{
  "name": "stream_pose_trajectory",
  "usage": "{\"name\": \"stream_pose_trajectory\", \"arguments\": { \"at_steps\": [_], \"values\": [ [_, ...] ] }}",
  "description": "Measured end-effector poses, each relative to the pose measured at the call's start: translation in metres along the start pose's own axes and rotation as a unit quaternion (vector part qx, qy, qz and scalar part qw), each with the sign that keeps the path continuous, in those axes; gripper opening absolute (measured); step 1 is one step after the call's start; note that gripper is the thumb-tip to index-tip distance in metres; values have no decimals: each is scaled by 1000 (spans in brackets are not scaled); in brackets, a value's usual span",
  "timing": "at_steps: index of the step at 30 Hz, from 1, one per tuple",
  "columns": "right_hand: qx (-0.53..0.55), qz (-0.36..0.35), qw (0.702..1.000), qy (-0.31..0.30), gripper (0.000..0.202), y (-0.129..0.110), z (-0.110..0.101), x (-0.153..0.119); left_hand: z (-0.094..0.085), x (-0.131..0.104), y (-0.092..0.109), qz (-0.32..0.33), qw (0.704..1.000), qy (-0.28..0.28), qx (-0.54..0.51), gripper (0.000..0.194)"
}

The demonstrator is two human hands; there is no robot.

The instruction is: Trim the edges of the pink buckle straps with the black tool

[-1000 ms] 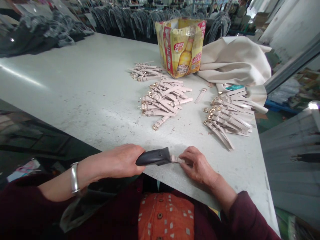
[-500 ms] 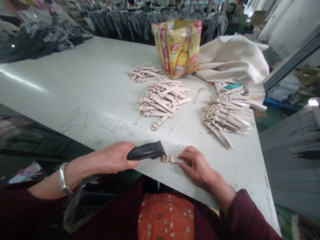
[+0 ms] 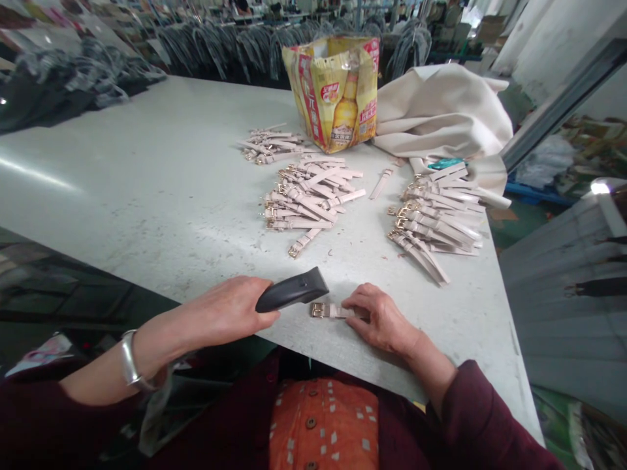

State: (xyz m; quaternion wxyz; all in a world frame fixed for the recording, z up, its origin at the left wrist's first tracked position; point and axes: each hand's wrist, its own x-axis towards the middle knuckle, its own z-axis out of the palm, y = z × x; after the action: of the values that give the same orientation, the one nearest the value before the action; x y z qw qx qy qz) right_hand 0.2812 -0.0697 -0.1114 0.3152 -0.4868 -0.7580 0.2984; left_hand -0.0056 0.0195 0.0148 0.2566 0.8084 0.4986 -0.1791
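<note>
My left hand [image 3: 240, 312] is wrapped round a black handheld tool [image 3: 294, 289], shaped like a hair clipper with a broad flat head. That head points right and hovers just above and beside a gold buckle. The buckle belongs to a beige buckle strap [image 3: 329, 311] lying on the table near its front edge. Fingers of my right hand [image 3: 379, 320] press on the strap and cover its right end. Ahead lie a middle pile of similar straps [image 3: 308, 199], a smaller pile [image 3: 274, 143] behind it, and a right pile [image 3: 434, 215].
A yellow beer carton [image 3: 336, 98] stands open at the back of the table [image 3: 122, 176]. Beige sheet material [image 3: 441, 114] is heaped right of it. One loose strap [image 3: 381, 185] lies between the piles. Dark pieces with straps [image 3: 73, 85] cover the far left corner.
The tool in my left hand has lifted off the buckle and turned slightly upward. My right hand stays on the strap. The whole view has shifted a little.
</note>
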Motion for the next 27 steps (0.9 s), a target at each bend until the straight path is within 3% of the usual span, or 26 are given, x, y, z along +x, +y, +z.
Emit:
{"name": "stream_pose_trajectory", "arguments": {
  "at_steps": [5,10,13,18,22,27],
  "values": [
    [8,-3,1000,-10,29,-2,-3,2,-6,-8,31,53,997,-21,51,18],
    [22,7,1000,11,53,2,-2,-2,-15,-4,61,34,987,-61,147,21],
    [35,22,999,10,67,5,-1,-3,-25,-5,67,10,983,-90,160,22],
    [50,20,999,-8,64,4,-2,-2,-34,-1,81,-2,978,-108,177,18],
    [51,7,999,-1,71,3,-3,-1,-30,8,90,20,975,-105,195,17],
    [34,-18,999,14,73,6,-2,-1,-17,10,86,18,979,-95,178,21]
  ]
}}
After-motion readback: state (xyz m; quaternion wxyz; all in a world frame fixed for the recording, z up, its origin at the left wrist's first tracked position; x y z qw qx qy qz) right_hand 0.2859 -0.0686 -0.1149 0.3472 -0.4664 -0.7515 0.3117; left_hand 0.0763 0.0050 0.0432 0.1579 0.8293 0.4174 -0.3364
